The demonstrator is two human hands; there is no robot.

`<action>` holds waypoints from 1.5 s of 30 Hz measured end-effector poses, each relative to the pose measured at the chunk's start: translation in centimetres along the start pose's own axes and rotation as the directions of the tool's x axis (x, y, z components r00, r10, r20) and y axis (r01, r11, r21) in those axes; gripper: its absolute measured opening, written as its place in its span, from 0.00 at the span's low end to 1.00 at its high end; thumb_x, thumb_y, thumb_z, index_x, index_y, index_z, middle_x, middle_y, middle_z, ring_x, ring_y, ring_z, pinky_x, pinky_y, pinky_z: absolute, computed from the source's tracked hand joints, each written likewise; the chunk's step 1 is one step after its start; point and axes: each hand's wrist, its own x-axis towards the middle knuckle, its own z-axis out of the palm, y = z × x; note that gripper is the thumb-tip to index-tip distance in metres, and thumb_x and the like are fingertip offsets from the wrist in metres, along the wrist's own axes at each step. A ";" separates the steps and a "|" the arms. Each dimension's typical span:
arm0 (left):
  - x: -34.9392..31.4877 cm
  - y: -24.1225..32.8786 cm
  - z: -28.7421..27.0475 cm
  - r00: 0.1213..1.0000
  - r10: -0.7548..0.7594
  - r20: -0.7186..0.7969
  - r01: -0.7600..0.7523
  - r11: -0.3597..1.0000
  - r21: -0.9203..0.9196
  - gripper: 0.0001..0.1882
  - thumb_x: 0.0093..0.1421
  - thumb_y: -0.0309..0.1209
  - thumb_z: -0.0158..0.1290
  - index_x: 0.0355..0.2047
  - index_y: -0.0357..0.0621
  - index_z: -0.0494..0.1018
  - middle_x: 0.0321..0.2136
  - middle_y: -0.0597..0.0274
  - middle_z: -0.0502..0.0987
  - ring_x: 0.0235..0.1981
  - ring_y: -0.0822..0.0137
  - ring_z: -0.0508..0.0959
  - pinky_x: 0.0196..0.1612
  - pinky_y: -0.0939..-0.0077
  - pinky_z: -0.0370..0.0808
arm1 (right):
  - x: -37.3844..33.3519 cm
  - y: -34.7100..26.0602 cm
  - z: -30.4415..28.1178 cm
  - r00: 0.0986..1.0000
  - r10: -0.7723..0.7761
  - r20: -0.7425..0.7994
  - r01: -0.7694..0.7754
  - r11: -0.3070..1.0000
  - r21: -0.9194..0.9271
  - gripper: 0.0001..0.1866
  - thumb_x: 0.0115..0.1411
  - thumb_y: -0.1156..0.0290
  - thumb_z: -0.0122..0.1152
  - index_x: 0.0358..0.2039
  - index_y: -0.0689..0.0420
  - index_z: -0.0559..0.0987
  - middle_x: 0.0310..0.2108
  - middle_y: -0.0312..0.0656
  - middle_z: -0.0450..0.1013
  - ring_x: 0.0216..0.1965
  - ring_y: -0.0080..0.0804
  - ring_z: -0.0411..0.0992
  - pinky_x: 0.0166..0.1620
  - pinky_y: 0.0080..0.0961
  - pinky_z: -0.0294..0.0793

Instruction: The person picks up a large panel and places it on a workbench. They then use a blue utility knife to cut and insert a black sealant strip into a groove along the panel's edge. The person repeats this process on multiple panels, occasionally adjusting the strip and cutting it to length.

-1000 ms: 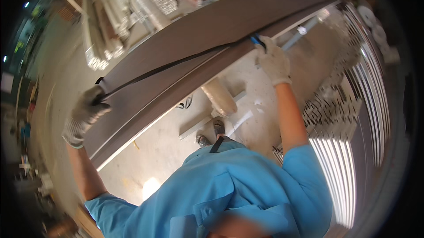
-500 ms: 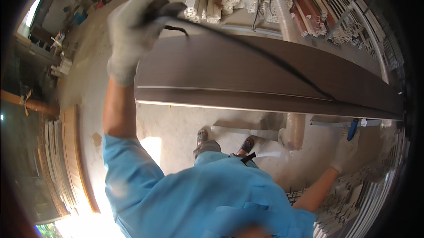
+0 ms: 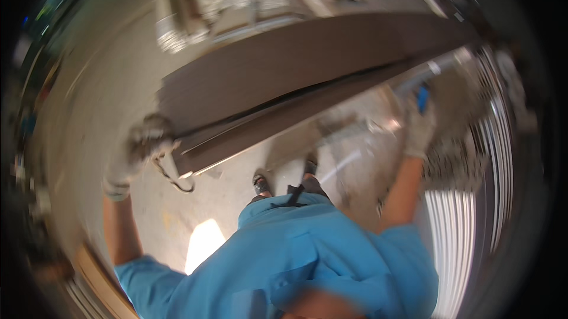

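Along the brown board [image 3: 296, 59], I see the black strap [image 3: 284, 99] running lengthwise, up and rightward from my nearer left hand [image 3: 140, 146], fingers curled around it; my right hand's [image 3: 420, 127] blurred fingers seemingly grip a blue handle [image 3: 422, 98].

motion blur, esp. nr rim; dark corners; blown-out lt patch [image 3: 204, 243] on floor [image 3: 168, 201]

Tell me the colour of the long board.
The long board is dark brown, shown best in the head view.
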 end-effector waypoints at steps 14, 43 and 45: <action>-2.3 -3.4 4.1 0.983 -0.162 0.092 0.172 0.979 -0.113 0.07 0.63 0.26 0.58 0.38 0.37 0.73 0.23 0.71 0.71 0.21 0.78 0.67 0.25 0.81 0.64 | -4.4 -2.0 2.6 0.978 0.179 0.105 -0.193 0.972 0.135 0.20 0.61 0.57 0.68 0.44 0.60 0.81 0.25 0.35 0.74 0.21 0.20 0.68 0.27 0.23 0.69; -4.1 -4.7 5.5 0.964 -0.251 -0.090 0.248 0.968 -0.038 0.09 0.63 0.32 0.58 0.30 0.39 0.75 0.21 0.70 0.71 0.21 0.77 0.69 0.24 0.81 0.67 | 0.6 4.6 0.6 0.946 0.322 0.044 -0.313 0.938 -0.147 0.28 0.66 0.48 0.52 0.56 0.56 0.73 0.38 0.54 0.80 0.44 0.57 0.77 0.48 0.47 0.73; -4.8 -4.7 6.1 0.902 -0.406 -0.146 0.375 0.905 -0.202 0.09 0.60 0.33 0.61 0.32 0.39 0.75 0.21 0.70 0.70 0.20 0.77 0.68 0.25 0.82 0.66 | 2.9 5.4 0.5 0.957 0.289 0.024 -0.279 0.939 -0.199 0.27 0.67 0.48 0.51 0.57 0.53 0.72 0.38 0.54 0.80 0.44 0.56 0.77 0.49 0.47 0.73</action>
